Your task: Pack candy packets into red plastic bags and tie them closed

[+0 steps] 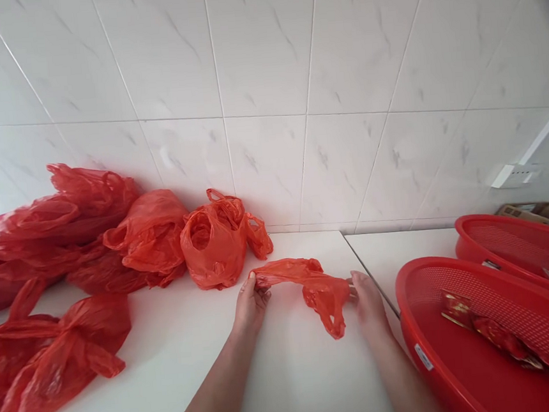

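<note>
A crumpled red plastic bag [287, 272] is stretched between my two hands, just above the white tabletop. My left hand [251, 301] pinches its left end between thumb and fingers. At the other end my right hand [366, 297] grips the bag, its fingers partly hidden behind the plastic. One loose handle of the bag droops between the hands. Behind my left hand stands a fuller red plastic bag [215, 246] with looped handles, against the tiled wall.
Several red plastic bags [55, 225] are heaped at the left, with a knotted bag [75, 345] in front. On the right, a red plastic basket [423, 321] holds shiny red packets [492, 331]. Another red basket [488, 232] and a cardboard box [544, 213] stand behind it.
</note>
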Action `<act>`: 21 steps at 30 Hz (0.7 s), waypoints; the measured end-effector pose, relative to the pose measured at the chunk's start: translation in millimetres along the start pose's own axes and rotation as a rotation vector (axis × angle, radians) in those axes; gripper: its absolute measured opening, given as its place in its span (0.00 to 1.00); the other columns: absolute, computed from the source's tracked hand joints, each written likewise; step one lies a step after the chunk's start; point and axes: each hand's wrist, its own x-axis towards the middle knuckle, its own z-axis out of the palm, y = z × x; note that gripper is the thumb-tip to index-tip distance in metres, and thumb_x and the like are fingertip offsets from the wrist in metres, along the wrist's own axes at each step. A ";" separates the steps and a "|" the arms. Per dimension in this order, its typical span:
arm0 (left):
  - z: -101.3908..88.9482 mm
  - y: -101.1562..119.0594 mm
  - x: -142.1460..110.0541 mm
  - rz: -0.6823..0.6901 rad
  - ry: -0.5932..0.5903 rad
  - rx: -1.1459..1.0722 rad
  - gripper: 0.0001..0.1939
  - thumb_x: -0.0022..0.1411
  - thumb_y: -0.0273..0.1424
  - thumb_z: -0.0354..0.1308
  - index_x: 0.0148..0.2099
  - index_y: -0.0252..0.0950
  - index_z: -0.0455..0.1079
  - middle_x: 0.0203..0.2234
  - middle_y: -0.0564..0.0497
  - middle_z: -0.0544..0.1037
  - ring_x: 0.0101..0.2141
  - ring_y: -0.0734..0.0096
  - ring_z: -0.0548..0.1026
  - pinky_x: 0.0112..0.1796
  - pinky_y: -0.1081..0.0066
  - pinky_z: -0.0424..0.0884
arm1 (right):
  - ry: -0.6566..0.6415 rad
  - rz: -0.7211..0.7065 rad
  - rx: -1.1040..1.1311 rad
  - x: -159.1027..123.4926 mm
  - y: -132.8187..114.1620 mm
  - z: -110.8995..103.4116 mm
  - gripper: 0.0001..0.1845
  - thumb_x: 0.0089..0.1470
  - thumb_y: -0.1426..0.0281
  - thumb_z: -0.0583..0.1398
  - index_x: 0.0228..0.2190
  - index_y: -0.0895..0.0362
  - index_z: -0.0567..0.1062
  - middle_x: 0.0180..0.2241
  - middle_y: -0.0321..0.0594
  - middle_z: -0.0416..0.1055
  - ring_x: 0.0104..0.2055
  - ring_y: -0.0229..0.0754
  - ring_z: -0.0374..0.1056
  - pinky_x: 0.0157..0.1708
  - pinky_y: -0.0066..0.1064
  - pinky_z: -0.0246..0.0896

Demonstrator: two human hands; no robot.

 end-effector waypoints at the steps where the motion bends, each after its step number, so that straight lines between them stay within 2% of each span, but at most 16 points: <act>1: 1.8 -0.8 -1.5 -0.009 -0.011 -0.004 0.15 0.55 0.41 0.62 0.38 0.35 0.69 0.29 0.52 0.76 0.28 0.77 0.75 0.28 0.77 0.70 | 0.019 -0.003 -0.032 -2.2 -0.1 2.9 0.25 0.46 0.48 0.59 0.37 0.54 0.68 0.33 0.38 0.68 0.32 0.41 0.66 0.28 0.29 0.61; 3: 4.9 -1.2 -4.4 -0.028 -0.042 -0.005 0.15 0.55 0.41 0.62 0.39 0.36 0.70 0.33 0.51 0.78 0.32 0.73 0.76 0.31 0.74 0.71 | 0.022 -0.004 -0.138 -7.6 0.7 10.3 0.29 0.43 0.50 0.62 0.43 0.53 0.67 0.38 0.39 0.67 0.33 0.41 0.66 0.28 0.30 0.61; 5: 7.3 -0.3 -7.1 -0.042 -0.081 -0.001 0.15 0.56 0.40 0.61 0.41 0.37 0.71 0.37 0.49 0.78 0.37 0.68 0.77 0.36 0.70 0.72 | -0.014 -0.016 -0.295 -13.2 2.3 18.2 0.37 0.37 0.52 0.66 0.48 0.52 0.65 0.41 0.40 0.66 0.32 0.41 0.66 0.29 0.31 0.61; 8: 9.2 1.7 -10.0 -0.054 -0.137 0.019 0.15 0.56 0.40 0.61 0.43 0.38 0.71 0.42 0.48 0.78 0.42 0.63 0.76 0.43 0.65 0.71 | -0.098 -0.041 -0.516 -19.7 2.8 25.7 0.43 0.35 0.54 0.67 0.52 0.52 0.63 0.41 0.41 0.66 0.33 0.43 0.67 0.31 0.31 0.60; 13: 11.8 3.2 -13.6 -0.076 -0.211 0.069 0.16 0.57 0.42 0.60 0.44 0.39 0.71 0.41 0.46 0.78 0.43 0.61 0.76 0.45 0.62 0.70 | -0.087 -0.057 -0.676 -25.1 -4.1 23.5 0.33 0.48 0.47 0.56 0.50 0.52 0.64 0.33 0.38 0.68 0.31 0.45 0.67 0.29 0.32 0.57; 16: 15.5 2.5 -16.9 -0.087 -0.266 0.107 0.20 0.56 0.43 0.60 0.46 0.37 0.70 0.44 0.43 0.76 0.45 0.58 0.74 0.47 0.60 0.69 | -0.180 -0.013 -0.635 -27.0 -7.0 25.0 0.30 0.51 0.47 0.54 0.49 0.51 0.63 0.28 0.37 0.70 0.30 0.46 0.68 0.29 0.32 0.56; 19: 21.7 -2.4 -22.2 -0.054 -0.345 0.193 0.24 0.53 0.44 0.63 0.49 0.37 0.68 0.50 0.40 0.72 0.49 0.53 0.71 0.46 0.59 0.69 | -0.252 0.047 -0.646 -30.8 -5.1 33.5 0.25 0.47 0.52 0.60 0.44 0.50 0.65 0.30 0.38 0.73 0.30 0.46 0.69 0.27 0.32 0.55; 21: 27.4 -8.9 -26.8 -0.018 -0.371 0.289 0.28 0.49 0.41 0.66 0.51 0.38 0.65 0.53 0.40 0.68 0.49 0.53 0.71 0.45 0.59 0.70 | -0.259 0.027 -0.678 -36.0 -1.7 40.8 0.17 0.46 0.60 0.61 0.39 0.49 0.67 0.30 0.37 0.74 0.29 0.45 0.68 0.26 0.31 0.54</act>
